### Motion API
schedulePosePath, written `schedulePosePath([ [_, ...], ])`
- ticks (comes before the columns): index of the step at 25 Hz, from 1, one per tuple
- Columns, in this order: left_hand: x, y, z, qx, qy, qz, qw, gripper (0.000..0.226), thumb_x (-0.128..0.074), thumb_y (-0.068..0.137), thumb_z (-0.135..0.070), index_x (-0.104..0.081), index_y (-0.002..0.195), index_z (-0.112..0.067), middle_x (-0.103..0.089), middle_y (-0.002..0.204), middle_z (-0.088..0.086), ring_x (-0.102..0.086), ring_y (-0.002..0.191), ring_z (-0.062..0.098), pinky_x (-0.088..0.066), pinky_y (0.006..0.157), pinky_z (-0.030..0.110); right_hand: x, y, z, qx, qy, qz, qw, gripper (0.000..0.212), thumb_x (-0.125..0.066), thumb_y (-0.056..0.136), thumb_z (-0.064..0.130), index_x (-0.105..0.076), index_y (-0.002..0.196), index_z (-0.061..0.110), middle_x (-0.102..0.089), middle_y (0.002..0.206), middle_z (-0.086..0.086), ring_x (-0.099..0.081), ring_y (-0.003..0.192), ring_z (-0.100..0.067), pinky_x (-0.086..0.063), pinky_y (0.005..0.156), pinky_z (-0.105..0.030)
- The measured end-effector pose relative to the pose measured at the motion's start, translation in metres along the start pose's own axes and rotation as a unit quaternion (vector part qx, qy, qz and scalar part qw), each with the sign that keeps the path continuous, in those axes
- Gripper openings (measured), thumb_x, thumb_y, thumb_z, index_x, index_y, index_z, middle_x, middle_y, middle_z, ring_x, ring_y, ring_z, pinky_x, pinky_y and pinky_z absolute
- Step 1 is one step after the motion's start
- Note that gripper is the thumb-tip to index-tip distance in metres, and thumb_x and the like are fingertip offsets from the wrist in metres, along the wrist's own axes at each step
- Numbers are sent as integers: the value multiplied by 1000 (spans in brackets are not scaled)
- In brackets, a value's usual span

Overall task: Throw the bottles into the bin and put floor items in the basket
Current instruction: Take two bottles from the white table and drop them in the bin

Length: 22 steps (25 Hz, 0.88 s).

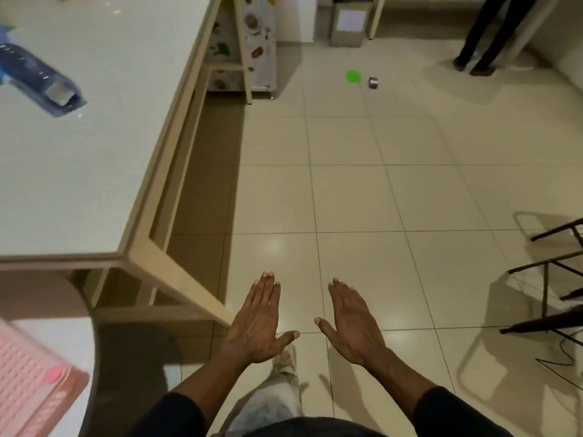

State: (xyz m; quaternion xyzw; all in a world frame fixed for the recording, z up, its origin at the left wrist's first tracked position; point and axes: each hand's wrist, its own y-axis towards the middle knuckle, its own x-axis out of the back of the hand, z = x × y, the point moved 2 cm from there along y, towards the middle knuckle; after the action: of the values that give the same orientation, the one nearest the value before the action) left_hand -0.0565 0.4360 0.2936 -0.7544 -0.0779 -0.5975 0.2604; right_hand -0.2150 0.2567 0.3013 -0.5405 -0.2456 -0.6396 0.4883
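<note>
Hands hang empty over the tiled floor (362, 190): the left hand (257, 323) and right hand (353, 326) are flat, palms down, fingers (266, 288) straight and grasping nothing. Floor items lie well ahead and slightly right: a green disc (353, 76) just beside a small dark object (373, 82), too small to identify. The right hand looks nearer their line. A grey bin (348, 25) stands beyond them; a pink basket (30, 383) sits at the near left. A blue bottle (38, 80) lies on the tabletop (104, 171), its long axis diagonal.

Tiled floor (362, 197), green disc (353, 76), small dark item (373, 82) just beside
</note>
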Motion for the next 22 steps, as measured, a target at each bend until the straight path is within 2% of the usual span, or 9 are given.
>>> schedulePosePath([
  [6,59,116,32,-36,22,-7,999,120,-18,91,-91,7,166,0,27,171,21,31,159,32,5,133,51,56,108,-29,-26,-3,-25,999,84,-25,103,65,-5,164,11,-2,173,-8,-2,160,-21,-2,130,-38],
  [12,89,195,63,1,29,-11,1000,120,-16,92,-91,3,167,1,22,172,22,30,159,32,7,133,50,78,204,-47,-13,19,-38,999,85,-24,102,66,-9,164,10,-7,172,-9,-5,159,-21,-5,130,-38],
  [15,93,235,76,37,27,-14,999,120,-20,91,-90,2,167,0,20,173,21,28,160,33,12,131,47,85,260,-61,26,23,-37,999,86,-23,102,68,-10,164,10,-9,172,-9,-7,159,-22,-7,130,-39],
  [19,117,284,90,113,11,-38,993,120,-19,91,-92,2,167,-1,19,174,19,26,160,33,28,123,39,107,350,-83,84,21,-25,996,87,-17,99,72,-4,165,16,-3,173,-5,-3,159,-19,-4,130,-36],
  [22,144,318,98,181,-5,-58,982,122,-15,90,-94,0,168,-1,18,174,18,23,161,32,26,126,40,140,417,-87,154,24,-19,988,86,-21,100,70,-12,164,13,-10,172,-6,-8,159,-19,-11,130,-38],
])
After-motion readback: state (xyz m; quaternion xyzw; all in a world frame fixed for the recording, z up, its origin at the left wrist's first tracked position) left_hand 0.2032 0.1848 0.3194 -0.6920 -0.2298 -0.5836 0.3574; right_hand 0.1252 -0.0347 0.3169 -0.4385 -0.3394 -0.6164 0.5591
